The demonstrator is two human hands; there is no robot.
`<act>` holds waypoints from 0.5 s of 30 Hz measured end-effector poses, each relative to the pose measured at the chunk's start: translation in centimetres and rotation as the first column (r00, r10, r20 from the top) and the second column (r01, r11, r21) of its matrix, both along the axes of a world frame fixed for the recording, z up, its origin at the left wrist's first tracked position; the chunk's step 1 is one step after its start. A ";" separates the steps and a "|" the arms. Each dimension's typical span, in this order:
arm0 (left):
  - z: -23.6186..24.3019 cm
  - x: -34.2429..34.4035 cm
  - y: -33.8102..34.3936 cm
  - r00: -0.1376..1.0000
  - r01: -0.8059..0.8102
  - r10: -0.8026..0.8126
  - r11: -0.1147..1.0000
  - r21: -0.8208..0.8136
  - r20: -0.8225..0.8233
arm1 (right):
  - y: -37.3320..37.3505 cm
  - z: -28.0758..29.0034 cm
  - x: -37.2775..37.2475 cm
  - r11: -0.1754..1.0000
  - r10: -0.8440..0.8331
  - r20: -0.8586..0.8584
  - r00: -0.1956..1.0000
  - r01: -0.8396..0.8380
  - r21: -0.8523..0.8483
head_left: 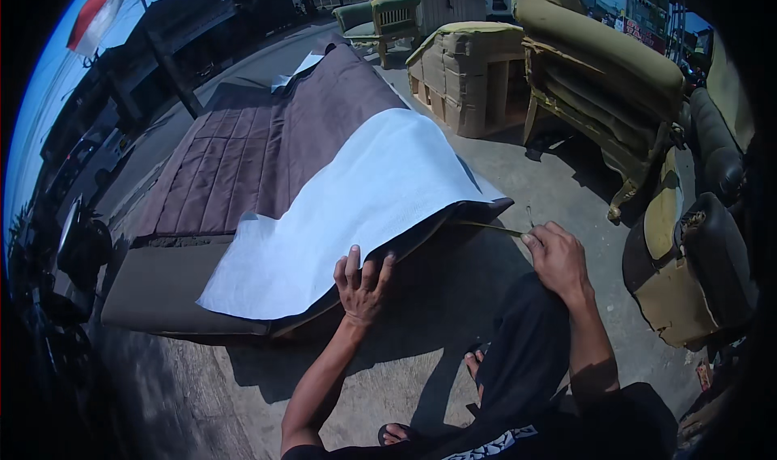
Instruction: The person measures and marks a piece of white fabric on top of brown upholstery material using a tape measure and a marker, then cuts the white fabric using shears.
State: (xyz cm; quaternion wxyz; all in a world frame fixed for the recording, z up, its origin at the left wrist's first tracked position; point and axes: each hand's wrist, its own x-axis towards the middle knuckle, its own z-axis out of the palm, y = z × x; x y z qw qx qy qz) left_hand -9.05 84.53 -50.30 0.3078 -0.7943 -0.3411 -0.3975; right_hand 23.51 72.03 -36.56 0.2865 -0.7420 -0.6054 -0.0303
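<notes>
A white fabric sheet (348, 185) lies draped over the near part of a padded seat covered in purple-brown fabric (324, 92). My left hand (362, 288) is at the sheet's near edge, its fingers bent over the white fabric and the dark border below; its thumb is hidden. To the right, my right hand (557, 259) is closed in a pinch on a thin yellowish strip (490, 228). The strip stretches from the seat's dark edge, under the sheet's right corner, to my fingers. Whether it is a tape or a cord, I cannot tell.
Worn, partly stripped armchair frames (599, 80) stand at the back right, beside a boxy padded piece (469, 76). A loose padded part (688, 274) rests on the concrete at the right. A green-cushioned chair (379, 21) is farther back. Motorbike parts (81, 237) show at the left.
</notes>
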 end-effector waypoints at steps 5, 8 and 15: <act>0.5 0.1 0.7 0.999 -0.036 0.035 0.998 0.057 0.020 | 1.9 -1.6 0.8 0.986 0.116 0.000 0.993 -0.115 0.119; 0.9 -0.4 1.1 0.997 -0.058 0.054 0.994 0.091 0.048 | 3.1 -3.2 1.9 0.953 0.304 -0.216 0.928 -0.295 0.076; 0.3 0.0 0.7 0.997 -0.043 0.038 0.996 0.081 0.068 | 3.8 -3.9 1.3 0.936 0.351 -0.181 0.919 -0.340 0.088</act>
